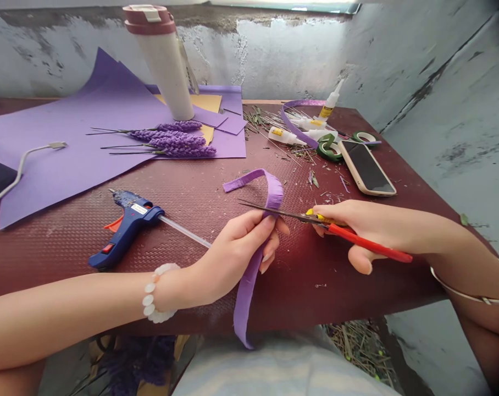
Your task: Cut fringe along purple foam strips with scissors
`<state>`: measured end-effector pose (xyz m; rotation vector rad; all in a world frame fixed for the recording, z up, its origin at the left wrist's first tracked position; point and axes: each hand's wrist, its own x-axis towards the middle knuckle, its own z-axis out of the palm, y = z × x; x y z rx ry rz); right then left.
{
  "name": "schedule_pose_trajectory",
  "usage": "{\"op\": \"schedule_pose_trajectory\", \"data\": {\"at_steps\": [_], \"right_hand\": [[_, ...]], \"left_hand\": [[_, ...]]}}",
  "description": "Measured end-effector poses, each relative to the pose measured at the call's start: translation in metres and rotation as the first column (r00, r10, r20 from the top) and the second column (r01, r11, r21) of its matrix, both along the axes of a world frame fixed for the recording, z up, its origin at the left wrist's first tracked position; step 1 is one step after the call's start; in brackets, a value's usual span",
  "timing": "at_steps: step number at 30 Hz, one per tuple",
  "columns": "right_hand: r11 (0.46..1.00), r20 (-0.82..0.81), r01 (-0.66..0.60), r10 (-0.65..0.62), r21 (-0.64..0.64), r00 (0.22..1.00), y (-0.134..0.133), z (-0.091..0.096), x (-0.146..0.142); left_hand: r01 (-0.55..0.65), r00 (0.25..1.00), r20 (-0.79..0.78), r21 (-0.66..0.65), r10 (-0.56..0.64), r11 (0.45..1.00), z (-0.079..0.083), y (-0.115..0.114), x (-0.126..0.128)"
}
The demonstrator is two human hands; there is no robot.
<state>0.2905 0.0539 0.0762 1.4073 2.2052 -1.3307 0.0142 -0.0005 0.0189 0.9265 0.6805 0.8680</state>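
Between thumb and fingers, my left hand [245,242] pinches a long purple strip [246,297] that looks like foam or paper. Its upper part curls over above the hand, with a row of fine slits along one edge; the lower end hangs past the table's front edge. My right hand [352,231] grips scissors [369,245] with red and yellow handles. The thin blades lie across the strip just above my left thumb; whether they are parted there is hard to tell. Left of my left hand, a blue glue gun [128,225] with a clear glue stick lies on its side.
Large purple sheets [68,143] cover the back left of the dark red table [183,203], under a white tumbler [162,71] and purple flower stems [175,140]. At right lie a phone [369,168], green tape [329,148], glue bottles [284,136], wires and scraps.
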Motion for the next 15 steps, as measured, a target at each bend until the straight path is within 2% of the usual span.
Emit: {"op": "schedule_pose_trajectory", "data": {"at_steps": [3,7,11,15], "right_hand": [[0.997,0.02,-0.008,0.007,0.076,1.0,0.001,0.0,0.0],[0.969,0.036,-0.006,-0.003,0.246,0.999,0.003,-0.009,0.004],[0.95,0.066,-0.037,0.018,0.311,0.998,0.003,-0.015,0.007],[0.929,0.059,-0.04,0.019,0.369,0.998,0.001,-0.017,0.008]], "left_hand": [[-0.083,0.995,-0.049,0.043,0.085,0.996,-0.002,0.0,0.0],[-0.164,0.976,-0.122,0.148,0.182,0.975,-0.004,0.002,-0.001],[-0.133,0.962,-0.208,0.202,0.176,0.97,-0.003,0.003,-0.002],[-0.109,0.969,-0.201,0.189,0.147,0.976,0.0,0.003,-0.002]]}}
